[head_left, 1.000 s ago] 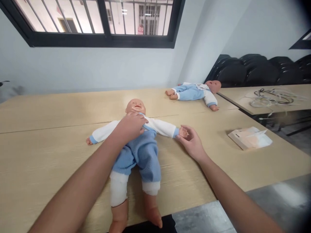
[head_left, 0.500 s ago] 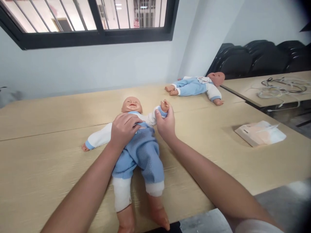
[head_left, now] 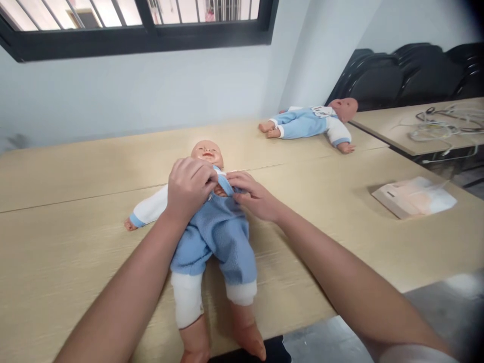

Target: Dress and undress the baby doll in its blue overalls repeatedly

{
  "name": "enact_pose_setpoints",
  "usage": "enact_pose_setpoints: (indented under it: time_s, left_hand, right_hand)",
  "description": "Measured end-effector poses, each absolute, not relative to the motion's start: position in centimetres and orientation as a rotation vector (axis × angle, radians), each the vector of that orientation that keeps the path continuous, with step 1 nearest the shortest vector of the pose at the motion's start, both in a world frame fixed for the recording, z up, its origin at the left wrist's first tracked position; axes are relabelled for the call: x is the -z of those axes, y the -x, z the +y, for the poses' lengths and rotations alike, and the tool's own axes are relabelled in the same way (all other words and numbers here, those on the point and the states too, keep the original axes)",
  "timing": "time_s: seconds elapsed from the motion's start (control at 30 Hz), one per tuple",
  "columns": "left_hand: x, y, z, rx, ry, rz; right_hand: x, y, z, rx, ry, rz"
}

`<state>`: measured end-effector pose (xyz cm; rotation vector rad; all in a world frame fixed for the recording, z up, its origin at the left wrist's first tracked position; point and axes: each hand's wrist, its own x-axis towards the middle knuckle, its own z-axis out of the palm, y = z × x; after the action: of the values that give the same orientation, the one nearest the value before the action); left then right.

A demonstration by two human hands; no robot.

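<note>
A baby doll [head_left: 207, 151] lies on its back on the wooden table, its feet toward me. It wears a white-sleeved top and blue trousers [head_left: 221, 227] with white cuffs. My left hand [head_left: 191, 184] is closed at the doll's chest, pinching the blue-edged front of the doll's top [head_left: 224, 184]. Across from it, my right hand [head_left: 253, 194] has its fingers bent on the other side of the same top. Between the hands a bit of the doll's bare chest shows. My right hand and forearm hide most of the doll's arm on that side.
Another doll [head_left: 302, 123] in blue and white lies at the back right. An open tissue box [head_left: 414, 197] sits on the right side of the table [head_left: 321, 201]. Coiled cables [head_left: 446, 126] rest on a farther table, with black chairs [head_left: 385, 75] stacked behind. A barred window [head_left: 147, 35] is above.
My right hand has let go of the doll's raised wrist and moved left onto the front of the top. My left hand stays at the chest. The view has tilted slightly down.
</note>
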<state>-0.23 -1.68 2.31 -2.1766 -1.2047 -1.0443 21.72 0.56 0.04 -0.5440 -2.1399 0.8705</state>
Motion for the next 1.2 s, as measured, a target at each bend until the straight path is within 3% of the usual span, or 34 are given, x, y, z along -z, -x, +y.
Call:
enact_pose_setpoints:
  time_s: [0.33,0.47,0.73,1.2]
  left_hand:
    - [-3.8,1.7,-1.4,0.638,2.590,-1.133]
    - [-3.6,1.2,-1.9,0.535,2.599,-1.225]
    - [-3.1,-0.9,-2.2,0.809,2.456,-1.188]
    - [-2.7,-1.1,-2.8,0.615,2.447,-1.307]
  right_hand:
    - [1.3,-20.8,0.4,-1.598,0.705,-1.362]
    - [1.3,-20.4,0.3,-1.593,0.649,-1.235]
    - [1.3,-20.7,0.6,-1.579,0.669,-1.184]
    - [2.3,-21.6,1.7,-1.449,0.672,-1.335]
